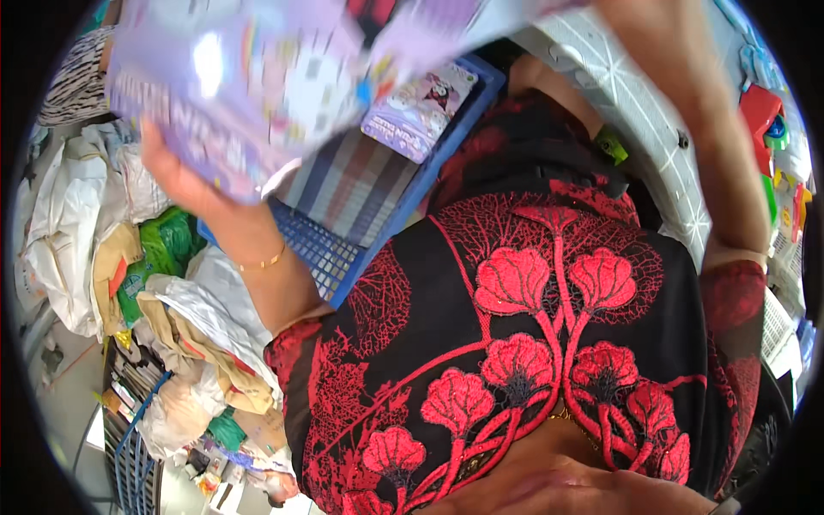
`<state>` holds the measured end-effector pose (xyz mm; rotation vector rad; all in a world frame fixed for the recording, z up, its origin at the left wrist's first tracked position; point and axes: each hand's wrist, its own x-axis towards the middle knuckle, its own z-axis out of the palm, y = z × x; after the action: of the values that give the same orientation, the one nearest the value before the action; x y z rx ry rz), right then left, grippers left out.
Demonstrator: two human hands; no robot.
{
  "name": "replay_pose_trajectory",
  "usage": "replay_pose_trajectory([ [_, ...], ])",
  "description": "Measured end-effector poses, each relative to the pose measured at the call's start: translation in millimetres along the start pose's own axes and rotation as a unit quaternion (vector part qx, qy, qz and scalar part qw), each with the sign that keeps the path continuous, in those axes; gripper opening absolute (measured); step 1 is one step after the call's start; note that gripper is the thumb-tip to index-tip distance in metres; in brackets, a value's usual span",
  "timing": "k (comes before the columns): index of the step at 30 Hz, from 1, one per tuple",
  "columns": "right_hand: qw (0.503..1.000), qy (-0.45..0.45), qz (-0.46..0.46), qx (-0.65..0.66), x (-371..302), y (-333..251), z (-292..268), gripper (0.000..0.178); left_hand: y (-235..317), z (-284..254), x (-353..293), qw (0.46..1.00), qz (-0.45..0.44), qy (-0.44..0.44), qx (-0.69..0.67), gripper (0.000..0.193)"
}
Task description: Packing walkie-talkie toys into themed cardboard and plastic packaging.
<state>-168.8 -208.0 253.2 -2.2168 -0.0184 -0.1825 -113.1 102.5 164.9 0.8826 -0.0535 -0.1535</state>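
Note:
My left hand point(176, 167) is closed on the lower edge of a large lilac package point(236, 103) printed with cartoon figures, tilted and glossy, its top cut off by the frame. Its lilac sheet-like part stretches right across the top. Blurred and partly out of the frame, my right hand point(639, 13) is by the right end of that part; its fingers do not show. Below the package stands a blue plastic basket point(318, 249). Inside it lie a smaller lilac box point(416, 116) with similar print and a striped, shiny flat item point(343, 193).
White, brown and green bags point(159, 249) pile up on the left, above a dark rack with blue bars point(137, 451). Striped black-and-white fabric point(77, 81) shows at upper left. A white patterned surface point(639, 120) runs along my right, with red plastic ware point(760, 116) beyond.

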Motion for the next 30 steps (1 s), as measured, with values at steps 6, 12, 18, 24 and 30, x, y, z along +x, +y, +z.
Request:
replay_pose_trajectory([
  [6,0.981,-0.147,-0.024,0.127,-72.4,93.3,178.0,0.066,-27.5,-111.1,-138.1,0.954,-0.008,0.266,0.136,0.057],
  [12,0.919,-0.367,0.144,-0.005,-54.8,216.1,272.8,0.076,-150.6,-199.5,-152.9,0.934,-0.174,0.312,0.01,0.038],
  [18,0.924,-0.305,0.214,-0.085,-29.5,256.1,285.7,0.08,-233.6,-211.8,-130.1,0.931,-0.235,0.266,-0.081,0.054],
  [24,0.919,-0.28,0.267,-0.075,-3.6,312.5,275.7,0.07,-286.7,-209.0,-108.4,0.941,-0.233,0.224,-0.101,0.041],
  [30,0.911,-0.279,0.237,-0.19,-17.4,265.2,262.4,0.057,-302.4,-196.0,-104.5,0.928,-0.222,0.297,-0.035,0.05],
])
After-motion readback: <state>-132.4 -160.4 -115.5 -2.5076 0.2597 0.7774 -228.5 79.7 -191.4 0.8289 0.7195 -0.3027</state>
